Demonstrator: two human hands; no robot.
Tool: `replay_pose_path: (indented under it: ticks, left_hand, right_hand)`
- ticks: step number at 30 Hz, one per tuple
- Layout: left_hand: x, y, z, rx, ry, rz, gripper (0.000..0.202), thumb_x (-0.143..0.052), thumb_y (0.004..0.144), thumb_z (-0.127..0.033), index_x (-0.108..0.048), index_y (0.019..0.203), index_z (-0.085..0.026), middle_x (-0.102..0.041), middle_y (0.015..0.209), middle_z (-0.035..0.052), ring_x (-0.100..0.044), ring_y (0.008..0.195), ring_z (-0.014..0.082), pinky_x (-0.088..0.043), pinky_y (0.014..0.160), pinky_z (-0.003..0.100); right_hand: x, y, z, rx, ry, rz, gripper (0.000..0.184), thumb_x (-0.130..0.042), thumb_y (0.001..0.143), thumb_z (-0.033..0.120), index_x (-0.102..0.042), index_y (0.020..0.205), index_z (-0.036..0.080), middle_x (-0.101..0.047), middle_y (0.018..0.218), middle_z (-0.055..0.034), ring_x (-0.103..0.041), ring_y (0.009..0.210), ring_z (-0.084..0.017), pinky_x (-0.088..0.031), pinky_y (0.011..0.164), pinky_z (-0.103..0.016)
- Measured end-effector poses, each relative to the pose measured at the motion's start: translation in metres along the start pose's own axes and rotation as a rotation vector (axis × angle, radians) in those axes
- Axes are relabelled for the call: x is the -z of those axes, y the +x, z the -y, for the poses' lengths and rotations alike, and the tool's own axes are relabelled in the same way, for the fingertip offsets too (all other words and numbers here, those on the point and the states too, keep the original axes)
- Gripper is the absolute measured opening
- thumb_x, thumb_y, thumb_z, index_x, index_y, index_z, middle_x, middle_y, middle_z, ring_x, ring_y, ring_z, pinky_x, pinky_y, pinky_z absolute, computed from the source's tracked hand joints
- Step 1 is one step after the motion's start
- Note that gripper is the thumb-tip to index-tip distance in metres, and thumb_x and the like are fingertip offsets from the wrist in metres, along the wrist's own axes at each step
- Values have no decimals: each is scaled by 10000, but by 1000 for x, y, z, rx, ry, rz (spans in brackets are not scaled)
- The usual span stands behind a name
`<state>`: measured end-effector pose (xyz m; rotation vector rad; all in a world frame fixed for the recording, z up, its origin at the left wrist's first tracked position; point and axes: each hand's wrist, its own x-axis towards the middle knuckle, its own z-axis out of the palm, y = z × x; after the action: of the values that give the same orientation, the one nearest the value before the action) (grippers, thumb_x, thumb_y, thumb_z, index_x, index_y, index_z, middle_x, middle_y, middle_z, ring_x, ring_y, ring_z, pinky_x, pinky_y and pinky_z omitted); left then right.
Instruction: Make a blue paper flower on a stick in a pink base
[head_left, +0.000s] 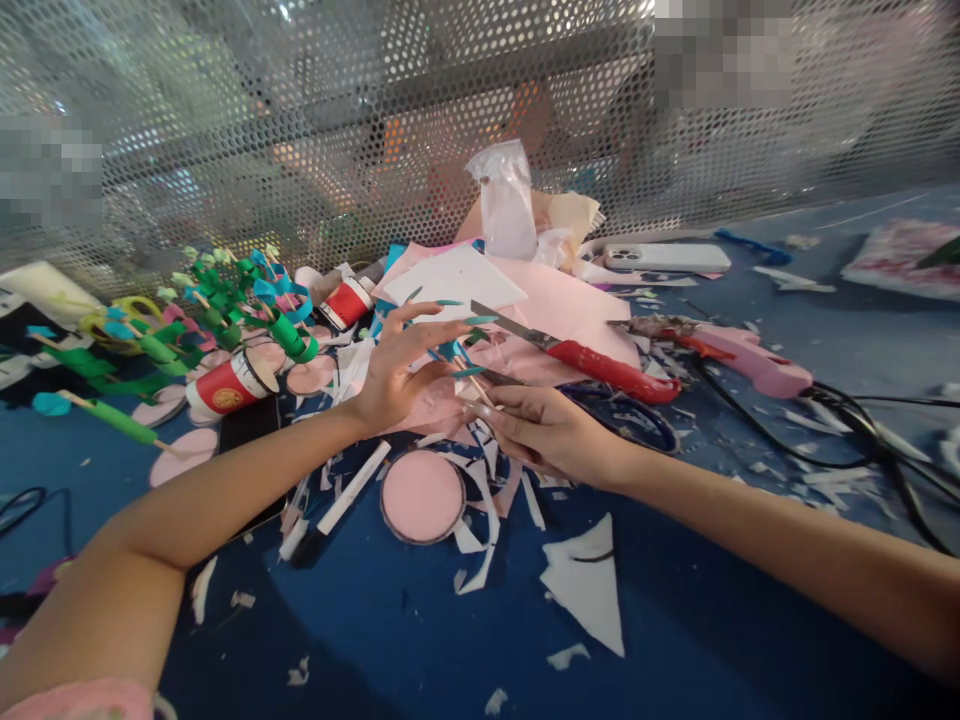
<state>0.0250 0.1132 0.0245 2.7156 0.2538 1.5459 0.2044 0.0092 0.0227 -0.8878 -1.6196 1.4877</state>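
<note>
My left hand reaches in from the lower left. Most of its fingers fan out, while thumb and one finger pinch a small blue paper piece. My right hand comes from the right with its fingers pressed together on a thin wooden stick that points up at the blue piece. Both hands meet above a heap of pink and white foam sheets. Red-handled scissors lie just behind my right hand.
A pink foam disc and white offcuts lie on the blue table near me. Green and blue paper flowers on sticks and red paper cups sit at the left. At the right are a pink glue gun, black cables and a phone. A perforated metal screen closes the back.
</note>
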Motion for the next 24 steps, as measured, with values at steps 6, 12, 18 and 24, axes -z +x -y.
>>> replay_pose_path:
  ticks: [6,12,18,24]
  left_hand:
    - [1,4,-2,-95,61,4,262,-573,833,-255,-605,1093,-232,-724,990,36,-619,997,152,-461,934,374]
    - [0,1,0,-83,124,-14,251,-598,815,-221,-628,1065,-216,-723,974,33,-589,996,156,-477,898,354]
    - [0,-1,2,-68,138,-7,287,-601,811,-185,-626,1095,-218,-718,976,35,-570,991,152,-479,897,348]
    - [-1,-1,2,-68,150,-7,309,-598,812,-175,-621,1116,-221,-715,977,32,-567,979,150,-486,884,337]
  right_hand:
    - [0,0,-1,5,16,-5,349,-500,843,466,-464,910,125,-360,413,133,-244,285,-18,-182,285,-187]
    - [1,0,-2,10,2,-13,330,-482,849,437,-465,919,115,-359,415,133,-239,281,-19,-182,285,-191]
    - [2,1,-3,6,17,-38,379,-505,828,468,-485,933,104,-359,400,130,-242,279,-27,-168,288,-199]
    - [1,1,-4,11,25,-72,329,-515,827,429,-496,902,109,-376,377,123,-248,266,-28,-178,289,-192]
